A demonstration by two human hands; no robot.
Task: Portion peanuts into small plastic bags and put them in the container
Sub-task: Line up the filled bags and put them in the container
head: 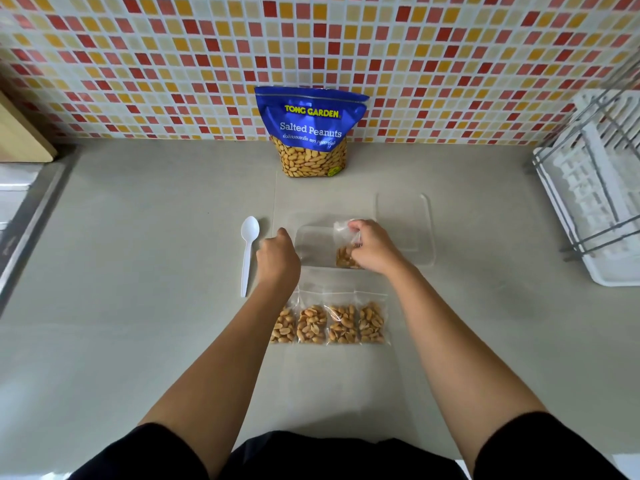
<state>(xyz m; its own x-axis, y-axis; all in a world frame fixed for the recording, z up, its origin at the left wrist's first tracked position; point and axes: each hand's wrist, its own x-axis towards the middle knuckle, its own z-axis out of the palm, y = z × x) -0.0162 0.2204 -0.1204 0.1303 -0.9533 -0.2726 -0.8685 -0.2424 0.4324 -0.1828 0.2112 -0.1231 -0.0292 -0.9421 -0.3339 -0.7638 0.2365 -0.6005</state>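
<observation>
Just beyond the middle of the smooth grey countertop (138,237) sits a clear, shallow, rectangular plastic container (311,247) with rounded corners. The right hand (372,247) reaches over its right part and pinches a small bag (346,256) of thin, crinkled transparent film. The bag's lower end bulges with tan peanuts, its empty top is crumpled above the fingers, and it hangs inside or just over the container; which one I cannot tell. The left hand (277,258) is at the container's left edge with its fingers curled under. Whether they grip the rim is hidden from this angle.

Nearer the person, four filled bags (342,323) lie flat in a neat row, side by side and touching. Each is a slim clear pouch packed with glossy, pale-brown nuts, and the leftmost is partly covered by the left forearm. A clear lid (405,216), flat with rounded corners, lies just to the right of the container. A white plastic spoon (247,258) rests to the left, bowl pointing away. A glossy blue peanut pouch (311,133) stands upright against the wall of small square tiles (450,64) in red, orange and cream. A white slatted dish rack (588,202) stands at the far right.
</observation>
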